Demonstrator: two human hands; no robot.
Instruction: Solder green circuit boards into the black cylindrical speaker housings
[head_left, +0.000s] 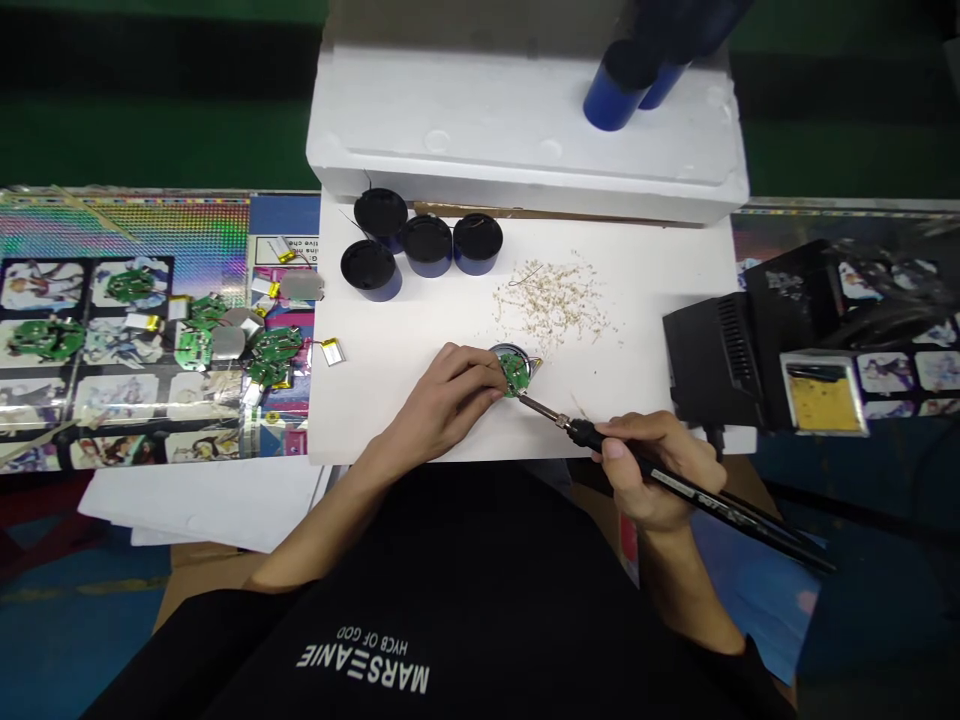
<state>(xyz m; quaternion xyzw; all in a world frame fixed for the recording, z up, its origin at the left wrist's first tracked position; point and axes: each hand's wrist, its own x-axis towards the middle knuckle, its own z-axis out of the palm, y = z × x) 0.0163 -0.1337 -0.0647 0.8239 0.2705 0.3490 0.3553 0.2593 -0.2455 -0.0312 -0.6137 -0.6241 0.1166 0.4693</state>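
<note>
On a white sheet (600,400), left hand (450,400) pinching a green circuit board (514,372) in a round metal case (510,351); right hand (660,470) gripping a soldering iron (720,503), tip (534,405) against the board, a steady hold called for next.

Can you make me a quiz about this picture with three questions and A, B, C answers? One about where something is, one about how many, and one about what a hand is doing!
1. Where is the pile of pale flecks?
A. On the white sheet
B. On the foam block
C. Inside a cup

2. How many black-topped blue cylinders stand on that sheet?
A. Two
B. Four
C. Six

3. What is the right hand holding?
A. A soldering iron
B. A battery
C. Nothing

Answers:
1. A, the flecks lie on the sheet.
2. B, four stand together near its far edge.
3. A, the iron's tip reaches the green circuit board held by the left hand.
</note>
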